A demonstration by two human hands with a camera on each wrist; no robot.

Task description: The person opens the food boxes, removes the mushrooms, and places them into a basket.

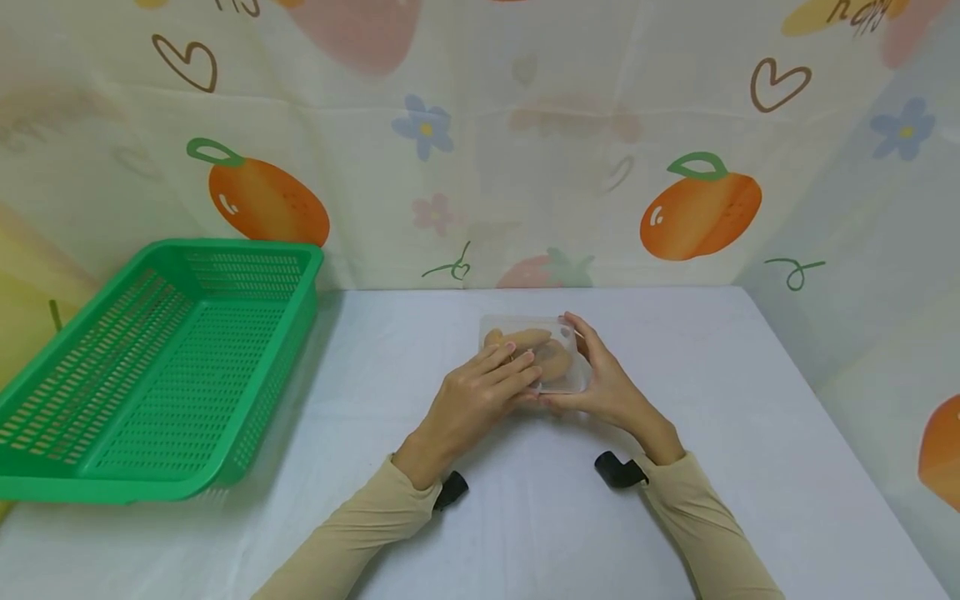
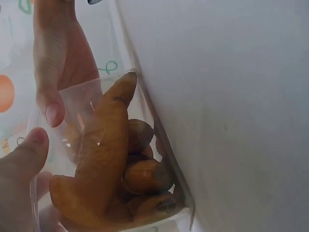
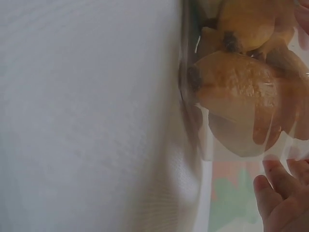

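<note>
A clear plastic box (image 1: 577, 379) stands on the white table, holding several yellow-brown elongated fruits (image 2: 104, 150) with dark tips; their exact kind is unclear. My left hand (image 1: 480, 387) lies over the near left part of the box, fingers across its top. In the left wrist view, its thumb (image 2: 36, 147) is at the upper edge, with other fingers seen through the plastic. The right hand (image 1: 611, 383) grips the box's right side, thumb along the near face and fingers at the far right corner. Right fingertips (image 3: 277, 179) show beside the wall. Whether a lid covers the box is unclear.
A green slotted plastic basket (image 1: 255, 408) stands on the left side of the table. Behind the table hangs a cloth (image 1: 480, 200) printed with fruit and flowers. Black wrist devices (image 1: 621, 471) sit under both sleeves.
</note>
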